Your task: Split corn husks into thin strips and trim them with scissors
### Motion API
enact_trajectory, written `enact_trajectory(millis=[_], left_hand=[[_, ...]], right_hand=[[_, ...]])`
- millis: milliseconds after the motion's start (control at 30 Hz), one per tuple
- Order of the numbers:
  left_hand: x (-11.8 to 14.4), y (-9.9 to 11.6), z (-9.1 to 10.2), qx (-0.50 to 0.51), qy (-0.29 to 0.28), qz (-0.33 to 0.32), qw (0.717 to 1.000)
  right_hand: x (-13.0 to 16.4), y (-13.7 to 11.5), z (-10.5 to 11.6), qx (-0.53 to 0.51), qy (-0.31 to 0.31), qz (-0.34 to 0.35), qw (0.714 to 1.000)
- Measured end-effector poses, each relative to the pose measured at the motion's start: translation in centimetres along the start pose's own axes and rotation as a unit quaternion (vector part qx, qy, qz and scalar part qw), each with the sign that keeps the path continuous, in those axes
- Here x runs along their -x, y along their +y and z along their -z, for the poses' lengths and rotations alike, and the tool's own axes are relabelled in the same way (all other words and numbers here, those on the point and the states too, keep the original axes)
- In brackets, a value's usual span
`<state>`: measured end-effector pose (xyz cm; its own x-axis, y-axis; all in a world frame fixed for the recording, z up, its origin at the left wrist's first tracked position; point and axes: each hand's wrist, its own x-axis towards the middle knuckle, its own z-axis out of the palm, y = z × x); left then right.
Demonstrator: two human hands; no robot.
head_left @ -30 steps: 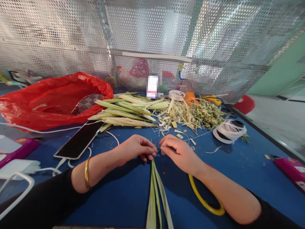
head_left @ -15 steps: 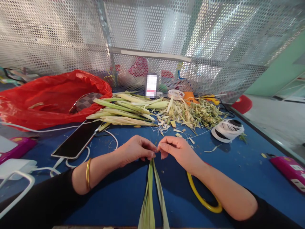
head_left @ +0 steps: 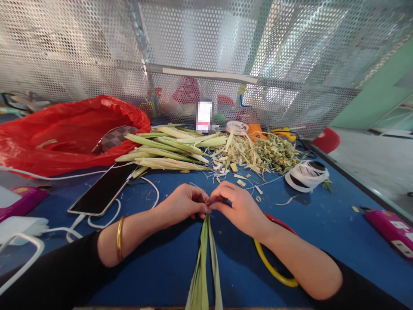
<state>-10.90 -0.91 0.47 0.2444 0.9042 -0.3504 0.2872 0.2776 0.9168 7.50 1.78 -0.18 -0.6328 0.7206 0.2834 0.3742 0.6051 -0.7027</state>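
My left hand point(head_left: 187, 201) pinches the top of a bundle of long green corn husk strips point(head_left: 202, 258), which hang down toward the table's near edge. Fingertip to fingertip with it, my right hand point(head_left: 237, 206) is closed in a pinch at the tip of the bundle. A thin white thread point(head_left: 198, 188) sticks up beside the left fingers; whether the right fingers grip it is hidden. At the right sits a spool of white thread point(head_left: 306, 175), its line running toward the hands. Beneath my right forearm lies a yellow and red ring-shaped handle point(head_left: 272, 267).
Pale green husks point(head_left: 171, 150) and dry shredded scraps point(head_left: 267, 153) lie along the back. A red plastic bag point(head_left: 64, 133), a charging phone point(head_left: 103, 189) and white cables stand left. Purple power strips point(head_left: 392, 230) flank the blue table point(head_left: 155, 275). Behind rises a perforated metal screen point(head_left: 206, 43).
My right fingers have turned and closed in against the left fingertips. A loose thread end now shows above the left hand. The husk strips have swung slightly left.
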Motion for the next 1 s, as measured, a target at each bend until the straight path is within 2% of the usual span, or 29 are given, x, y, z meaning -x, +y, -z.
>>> enact_trajectory(millis=[133, 300, 433, 600, 700, 800, 900, 1000], left_hand=[[-0.14, -0.15, -0.19, 0.001, 0.001, -0.001, 1.000], [-0.23, -0.29, -0.16, -0.007, 0.005, -0.012, 1.000], [-0.09, -0.22, -0.09, 0.007, 0.000, -0.006, 1.000], [-0.13, -0.33, -0.05, 0.017, 0.004, -0.005, 1.000], [-0.18, -0.30, -0.01, 0.025, 0.005, 0.002, 1.000], [-0.19, -0.21, 0.04, 0.034, 0.004, 0.008, 0.999], [-0.19, -0.12, 0.10, 0.035, 0.006, 0.009, 0.999], [-0.17, -0.02, 0.19, 0.041, 0.005, 0.007, 0.999]], right_hand=[[-0.13, -0.06, -0.47, 0.036, -0.013, 0.002, 0.999], [-0.21, 0.00, -0.60, 0.020, -0.010, -0.005, 1.000], [-0.20, 0.04, -0.65, -0.083, -0.005, -0.082, 0.993], [-0.39, -0.07, -0.70, -0.257, -0.011, -0.167, 0.952], [-0.45, -0.16, -0.52, -0.333, 0.005, -0.182, 0.925], [-0.38, -0.16, -0.28, -0.369, 0.017, -0.181, 0.912], [-0.25, -0.18, -0.19, -0.381, 0.018, -0.185, 0.906], [-0.11, -0.39, -0.20, -0.367, 0.025, -0.171, 0.914]])
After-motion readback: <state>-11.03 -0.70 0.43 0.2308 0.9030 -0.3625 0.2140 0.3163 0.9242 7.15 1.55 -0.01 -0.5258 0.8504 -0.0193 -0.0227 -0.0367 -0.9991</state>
